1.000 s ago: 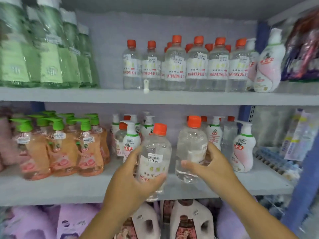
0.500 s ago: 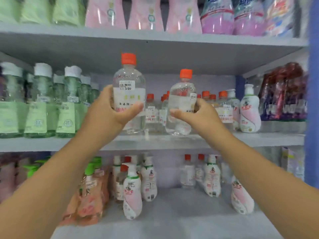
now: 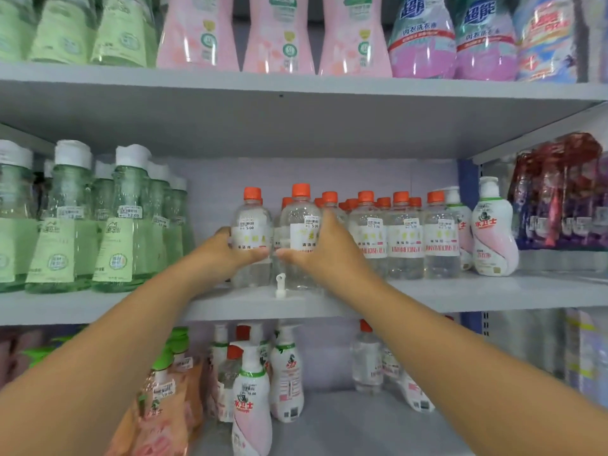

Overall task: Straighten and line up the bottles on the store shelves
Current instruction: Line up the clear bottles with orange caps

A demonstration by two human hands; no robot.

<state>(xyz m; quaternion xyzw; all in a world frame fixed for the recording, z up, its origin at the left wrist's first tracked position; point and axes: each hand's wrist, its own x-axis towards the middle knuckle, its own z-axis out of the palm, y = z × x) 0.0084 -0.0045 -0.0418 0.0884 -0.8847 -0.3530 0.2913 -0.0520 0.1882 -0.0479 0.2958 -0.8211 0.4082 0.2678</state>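
Observation:
Two clear bottles with orange caps stand upright on the middle shelf (image 3: 460, 292), at the left end of a row of like bottles (image 3: 406, 238). My left hand (image 3: 227, 255) grips the left bottle (image 3: 251, 218) around its label. My right hand (image 3: 324, 250) grips the bottle beside it (image 3: 301, 212), fingers wrapped round its right side. The two held bottles stand close together, in front of the row's rear bottles.
A small white hook (image 3: 280, 284) sticks up from the shelf edge under the two bottles. Green bottles (image 3: 121, 222) fill the shelf's left, white-and-pink pump bottles (image 3: 493, 232) its right. Pink and blue pouches stand above. Pump bottles (image 3: 251, 403) and clear bottles stand on the lower shelf.
Both hands carried the two clear bottles up from the lower shelf and set them down on the middle shelf, at the left end of the orange-capped row.

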